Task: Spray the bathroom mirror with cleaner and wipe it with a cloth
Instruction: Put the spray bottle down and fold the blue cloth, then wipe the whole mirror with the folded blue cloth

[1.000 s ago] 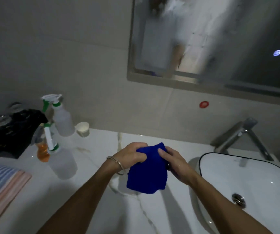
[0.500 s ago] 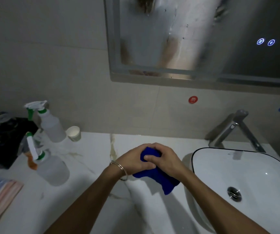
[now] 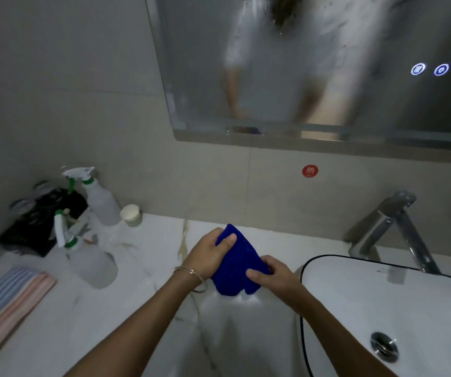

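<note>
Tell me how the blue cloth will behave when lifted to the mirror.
Probably floppy: the blue cloth folds and hangs below the left hand and right hand. Likely light, since pinches alone hold it up.

The left grip (image 3: 210, 254) and right grip (image 3: 272, 276), pressed together over the bunched blue cloth (image 3: 239, 263) half a second ago, are now apart. The left grip pinches the cloth's upper corner, the right grip holds its lower edge nearer the sink (image 3: 355, 289), and the cloth stretches open between them.
</note>
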{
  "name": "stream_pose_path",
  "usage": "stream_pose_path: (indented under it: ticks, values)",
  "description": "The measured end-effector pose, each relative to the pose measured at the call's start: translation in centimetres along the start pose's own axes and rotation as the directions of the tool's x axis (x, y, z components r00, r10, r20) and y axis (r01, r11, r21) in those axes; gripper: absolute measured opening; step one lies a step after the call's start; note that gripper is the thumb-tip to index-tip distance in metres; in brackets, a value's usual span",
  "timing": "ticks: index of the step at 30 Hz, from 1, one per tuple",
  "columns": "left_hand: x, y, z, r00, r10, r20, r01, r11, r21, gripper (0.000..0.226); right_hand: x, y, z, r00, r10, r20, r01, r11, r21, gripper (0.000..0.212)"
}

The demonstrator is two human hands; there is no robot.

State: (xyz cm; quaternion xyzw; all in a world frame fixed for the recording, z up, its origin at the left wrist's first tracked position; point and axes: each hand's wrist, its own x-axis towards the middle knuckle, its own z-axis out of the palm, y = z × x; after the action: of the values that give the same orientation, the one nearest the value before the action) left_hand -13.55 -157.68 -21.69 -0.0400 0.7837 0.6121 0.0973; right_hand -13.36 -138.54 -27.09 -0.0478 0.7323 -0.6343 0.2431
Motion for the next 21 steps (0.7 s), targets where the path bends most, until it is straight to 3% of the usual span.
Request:
stream_pose_path:
  ticks: [4,10,16,21]
  values:
    - [-0.7,0.1,-0.4,0.992,-0.054,-0.114,0.051,0.998,-0.029,0.022,1.2,-1.1,-0.4,1.000,-0.015,-0.017,0.014,0.995,-0.101,0.028]
    - [-0.4,0.1,-3.2,0.981,0.012,-0.192,0.033,0.973,0.227,0.022,2.2,-4.4,-0.7,0.979,-0.096,-0.182,0.058,0.977,-0.203,0.013]
    - [0.6,0.4,-6.7,0.969,0.116,-0.218,-0.027,0.928,0.372,0.026,4.7,-8.0,1.0,0.929,-0.240,-0.281,0.071,0.862,-0.501,0.007]
    - [3.2,1.1,-11.1,0.971,0.098,-0.218,-0.035,0.961,0.275,0.023,7.2,-11.6,4.0,0.908,-0.236,-0.346,-0.023,0.797,-0.604,0.007]
